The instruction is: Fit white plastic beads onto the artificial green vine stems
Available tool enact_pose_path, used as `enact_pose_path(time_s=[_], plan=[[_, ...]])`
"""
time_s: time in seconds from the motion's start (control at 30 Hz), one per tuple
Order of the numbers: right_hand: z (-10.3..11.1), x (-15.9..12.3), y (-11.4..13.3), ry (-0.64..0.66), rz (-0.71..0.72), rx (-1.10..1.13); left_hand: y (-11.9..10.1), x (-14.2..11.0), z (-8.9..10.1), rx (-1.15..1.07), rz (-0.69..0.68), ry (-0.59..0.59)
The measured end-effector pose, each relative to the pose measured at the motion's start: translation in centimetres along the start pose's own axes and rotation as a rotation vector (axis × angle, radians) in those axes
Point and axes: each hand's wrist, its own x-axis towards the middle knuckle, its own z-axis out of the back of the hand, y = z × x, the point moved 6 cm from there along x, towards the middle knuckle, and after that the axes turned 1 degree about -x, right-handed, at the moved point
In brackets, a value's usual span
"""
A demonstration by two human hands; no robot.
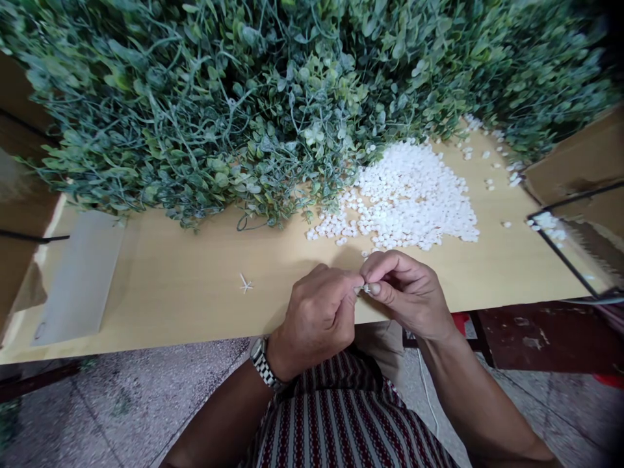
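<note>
Small pale piece [366, 288] sits between the 2 hands [316, 312] [416, 298], both pinching it.

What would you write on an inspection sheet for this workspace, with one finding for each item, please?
Surface: pale wood-coloured tabletop.
Things in hand: tiny piece, too small to identify.
Things nearby: pile of white pieces toward the right; green foliage along the far side.
Clutter: translucent sheet at left; star-shaped white piece left of centre; loose white bits at right.
Grip: left hand and right hand meet, thumb and fingertips pinching.
Cables: white cord below the tabletop's near edge; use unclear.
Surroundings: cardboard on both sides, speckled floor, dark red board at lower right.
</note>
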Motion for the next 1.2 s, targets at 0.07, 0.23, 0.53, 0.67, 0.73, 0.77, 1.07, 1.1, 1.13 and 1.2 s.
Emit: enact_pose_path(time_s=[0.07,0.23,0.53,0.67,0.73,0.77,1.07,1.1,1.13,1.2], plan=[[0.0,0.0,-0.1,0.011,0.004,0.013,0.1,-0.1,-0.1,-0.006,0.003,0.002],[-0.1,-0.1,-0.2,0.025,-0.017,0.024,0.1,-0.2,-0.2,-0.015,0.008,0.000],[0.0,0.1,-0.2,0.018,-0.026,-0.002,0.4,-0.2,-0.2,-0.006,0.001,-0.011],[-0.3,0.1,-0.4,0.025,-0.015,0.013,0.5,-0.3,-0.3,-0.024,0.011,-0.024],[-0.5,0.0,-0.2,0.022,-0.008,0.005,0.6,-0.3,-0.3,-0.034,0.030,-0.020],[-0.6,-0.1,-0.1,0.017,-0.001,-0.011,0.7,-0.3,-0.2,-0.045,0.053,-0.012],[3.7,1.7,3.6,-0.207,0.375,-0.795,2.7,-0.3,1.0,-0.329,0.421,-0.012],[3.4,2.2,3.5,-0.125,0.392,-0.907,2.8,-0.3,1.0,-0.353,0.434,-0.013],[2.9,2.6,3.2,-0.027,0.405,-1.006,2.9,-0.3,1.0,-0.378,0.444,-0.014],[1.7,2.9,2.7,0.128,0.436,-1.179,3.0,-0.2,0.9,-0.416,0.459,-0.013]])
